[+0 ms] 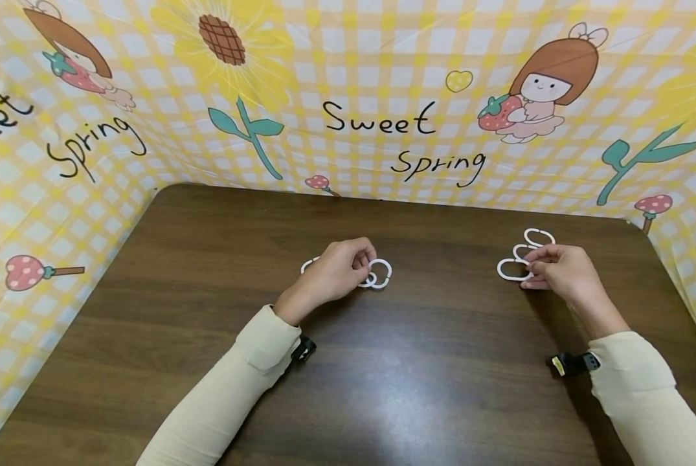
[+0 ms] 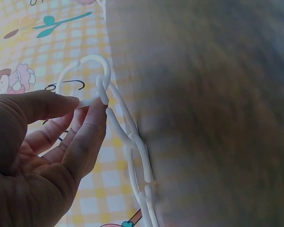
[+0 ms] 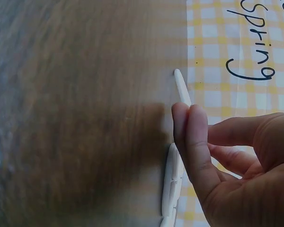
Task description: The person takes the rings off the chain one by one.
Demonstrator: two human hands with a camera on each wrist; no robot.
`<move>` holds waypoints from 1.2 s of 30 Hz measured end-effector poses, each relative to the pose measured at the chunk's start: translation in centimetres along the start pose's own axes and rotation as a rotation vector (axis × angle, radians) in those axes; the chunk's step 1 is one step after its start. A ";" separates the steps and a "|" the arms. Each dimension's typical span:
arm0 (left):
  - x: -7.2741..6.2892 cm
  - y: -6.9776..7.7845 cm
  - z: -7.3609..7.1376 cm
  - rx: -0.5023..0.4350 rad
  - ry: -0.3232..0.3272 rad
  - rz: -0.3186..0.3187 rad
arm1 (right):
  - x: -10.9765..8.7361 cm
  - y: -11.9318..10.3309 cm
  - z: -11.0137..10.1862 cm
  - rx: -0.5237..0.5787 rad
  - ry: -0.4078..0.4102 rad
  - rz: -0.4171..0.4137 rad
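Chain of white rings (image 2: 144, 161) is pinched by your left hand (image 1: 338, 268); your right hand (image 1: 566, 275) pinches one ring (image 3: 181, 86), near other rings (image 3: 172, 182) on the counter (image 1: 417, 375).

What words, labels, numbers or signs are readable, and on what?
"Sweet": back cloth.
"Spring": back cloth; also in right wrist view.
"eet", cut off at picture edge: left cloth.
"Spring": left cloth.
Left wrist view lettering: too hidden or cut off to read.
White rings: none visible.
Black wrist devices: any marks too small.
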State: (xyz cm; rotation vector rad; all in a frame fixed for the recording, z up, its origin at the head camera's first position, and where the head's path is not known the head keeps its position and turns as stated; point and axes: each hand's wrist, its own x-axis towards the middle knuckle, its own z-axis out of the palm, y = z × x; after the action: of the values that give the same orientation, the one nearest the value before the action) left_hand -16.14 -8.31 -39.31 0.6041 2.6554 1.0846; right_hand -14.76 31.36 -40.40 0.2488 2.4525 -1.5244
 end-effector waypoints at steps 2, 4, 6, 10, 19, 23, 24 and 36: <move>0.0 0.1 0.0 -0.002 -0.001 0.002 | 0.0 0.1 0.0 -0.011 0.004 -0.005; 0.0 0.1 0.0 -0.003 0.002 0.007 | 0.1 0.2 0.0 -0.026 0.012 -0.011; 0.0 0.2 0.0 -0.004 0.004 0.012 | 0.1 0.2 0.0 -0.047 0.020 -0.017; 0.0 0.2 0.0 -0.004 0.006 0.018 | 0.1 0.2 0.0 -0.091 0.038 -0.041; 0.0 0.1 0.0 -0.005 0.001 0.015 | 0.3 0.4 0.1 -0.148 0.069 -0.082; 0.0 0.1 0.0 -0.007 -0.002 0.014 | 0.3 0.5 0.1 -0.154 0.079 -0.089; 0.0 0.1 0.0 -0.010 -0.003 0.012 | 0.3 0.5 0.1 -0.156 0.081 -0.091; 0.0 0.0 0.2 -0.011 -0.007 0.009 | 0.1 0.4 0.4 -0.154 0.100 -0.095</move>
State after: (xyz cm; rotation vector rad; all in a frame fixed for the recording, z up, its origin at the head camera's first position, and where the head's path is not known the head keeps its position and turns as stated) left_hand -16.05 -8.22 -39.40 0.6166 2.6420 1.0969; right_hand -14.72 31.21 -40.95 0.1864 2.6800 -1.3799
